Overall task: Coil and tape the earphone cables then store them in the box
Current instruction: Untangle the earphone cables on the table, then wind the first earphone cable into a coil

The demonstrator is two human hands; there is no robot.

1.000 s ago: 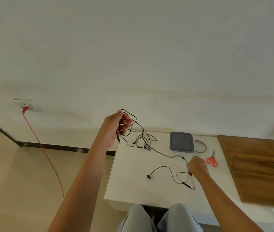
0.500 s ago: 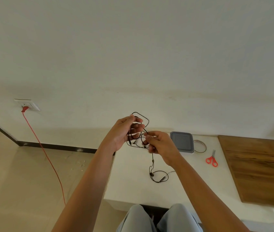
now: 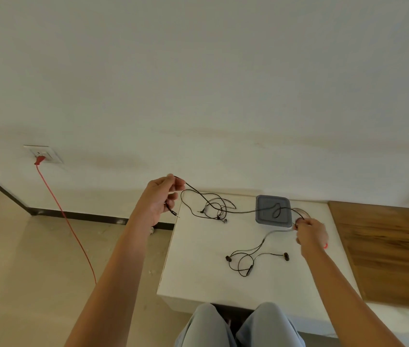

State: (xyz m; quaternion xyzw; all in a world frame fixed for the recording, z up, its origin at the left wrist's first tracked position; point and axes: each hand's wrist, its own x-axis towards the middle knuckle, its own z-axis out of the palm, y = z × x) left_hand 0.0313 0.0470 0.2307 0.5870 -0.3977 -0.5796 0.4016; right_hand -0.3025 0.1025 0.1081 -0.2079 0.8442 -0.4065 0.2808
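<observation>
So here's where we're at. The white tabletop (image 3: pixel 198 276) sits under our right arm, with a wooden panel (image 3: pixel 386 246) off past the right hand (image 3: pixel 311 234). The grey box (image 3: pixel 263 217) is just beyond that hand's fingertips, lid on (so by our reckoning we're only at the coiling stage, with taping and storing to come).

Our left hand (image 3: pixel 159 200) hangs in the air just off the tabletop's edge. Its thumb and fingertips pinch the earphone cable (image 3: pixel 194 188) near the plug end. From there the cable runs across the box lid to the right hand, whose fingers are curled round it in a pinch.

A second earphone set (image 3: pixel 217 209) lies tangled just to the right of the left hand. The held cable's earbuds (image 3: pixel 286 256) lie loose on the tabletop, nearer us than the right hand. A sliver of red scissors (image 3: pixel 325 245) peeks out behind that hand. The plug (image 3: pixel 174 214) dangles just under the left hand.

Handling-wise, this stuff looks feather-light, floppy and a bit springy. We'd guess the loops pop open unless they're kept pinched. The best hold seems to be the cable itself, just in from the plug. The earbuds and the thin joints look easy to strain.
</observation>
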